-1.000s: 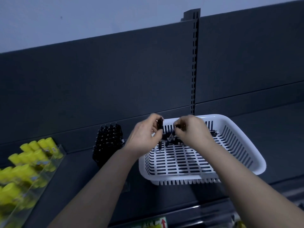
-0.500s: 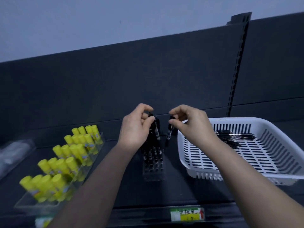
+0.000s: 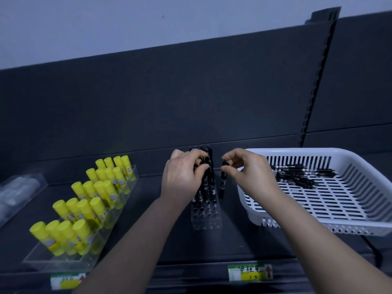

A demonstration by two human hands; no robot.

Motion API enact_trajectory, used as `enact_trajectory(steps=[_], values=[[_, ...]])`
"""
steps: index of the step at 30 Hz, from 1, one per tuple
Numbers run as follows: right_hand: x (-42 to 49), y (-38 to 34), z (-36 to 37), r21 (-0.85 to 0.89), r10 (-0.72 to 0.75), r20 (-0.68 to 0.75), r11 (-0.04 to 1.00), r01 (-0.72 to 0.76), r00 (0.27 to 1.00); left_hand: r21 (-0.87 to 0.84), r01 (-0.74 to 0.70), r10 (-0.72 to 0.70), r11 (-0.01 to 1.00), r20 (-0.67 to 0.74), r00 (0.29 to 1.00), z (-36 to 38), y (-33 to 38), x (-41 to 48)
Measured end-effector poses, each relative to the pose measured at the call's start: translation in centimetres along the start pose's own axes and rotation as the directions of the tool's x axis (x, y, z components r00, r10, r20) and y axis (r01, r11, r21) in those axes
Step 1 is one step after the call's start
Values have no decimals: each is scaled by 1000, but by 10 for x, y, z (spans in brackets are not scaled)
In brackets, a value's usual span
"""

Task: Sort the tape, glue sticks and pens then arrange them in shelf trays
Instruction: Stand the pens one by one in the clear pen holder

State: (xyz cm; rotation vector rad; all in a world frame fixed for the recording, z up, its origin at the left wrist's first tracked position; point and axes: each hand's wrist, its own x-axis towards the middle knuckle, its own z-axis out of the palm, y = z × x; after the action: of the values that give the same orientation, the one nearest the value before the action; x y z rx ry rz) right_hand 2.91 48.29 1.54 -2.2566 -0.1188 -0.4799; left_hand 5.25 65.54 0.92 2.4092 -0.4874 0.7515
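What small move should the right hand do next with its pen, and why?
Probably move the right hand slightly left and lower its black pen into a slot of the clear holder that looks free near the front. The pen hangs upright just beside the holder; the left hand pinches another pen among the standing ones.

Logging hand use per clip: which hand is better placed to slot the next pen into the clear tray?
Probably the right. The right hand pinches a black pen upright, beside the right edge of the clear tray. The left hand is curled round pens at its back rows, seemingly steadying them.
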Motion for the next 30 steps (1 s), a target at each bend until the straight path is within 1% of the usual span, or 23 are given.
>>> enact_trajectory(steps=[2,6,9,11,13,17,19,22,25,27,30], values=[[0,-1,0,5,-7,-9,1000,7,1000,-18,10,-10,1000,-15,1000,2,1,-1],[1,-2,-1,10,-23,-22,1000,24,999,26,7,-8,1000,12,1000,7,-2,-6],[0,-1,-1,6,-23,-23,1000,23,999,59,-39,38,998,22,999,10,-5,-10],[-1,-1,0,10,-23,-18,1000,23,1000,94,-56,51,994,53,997,12,-5,-13],[-1,-2,1,19,-31,-9,999,32,999,102,-44,38,994,66,997,13,-5,-13],[0,-4,5,24,-57,0,998,57,998,109,27,-38,994,100,994,11,-7,-13],[1,-4,8,23,-59,9,998,59,998,87,18,-27,996,102,994,10,-7,-14],[2,-3,15,-8,-81,31,997,82,996,8,41,-41,999,19,999,6,-8,-14],[1,0,26,-78,-96,92,992,103,991,6,78,-77,997,-83,994,-2,-15,-12],[-2,3,33,-128,-82,137,987,100,987,18,107,-105,994,-102,989,-9,-19,-11],[-3,6,37,-140,-63,124,987,81,990,40,114,-108,993,-115,987,-15,-23,-12]])
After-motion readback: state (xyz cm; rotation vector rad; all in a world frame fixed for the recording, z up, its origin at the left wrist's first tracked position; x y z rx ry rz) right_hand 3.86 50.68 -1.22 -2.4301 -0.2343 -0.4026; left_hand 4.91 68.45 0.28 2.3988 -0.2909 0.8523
